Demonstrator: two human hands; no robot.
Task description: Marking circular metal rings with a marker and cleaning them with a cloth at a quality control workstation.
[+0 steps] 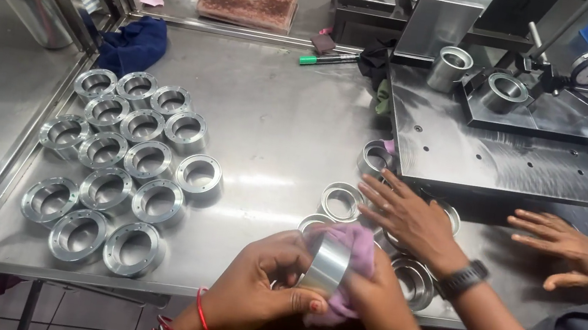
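Both hands gripped one ring: left hand pinched its rim, right hand pressed a pink cloth against it, bore axis roughly level, above the table edge.

Bright metal, soft cloth

The ring in the left hand is smooth, shiny metal, wiped with a soft pink cloth. The rings near the worktop's left edge gleam alike. The worktop is brushed, glossy steel; the dark plate by its right edge looks scuffed and matt.
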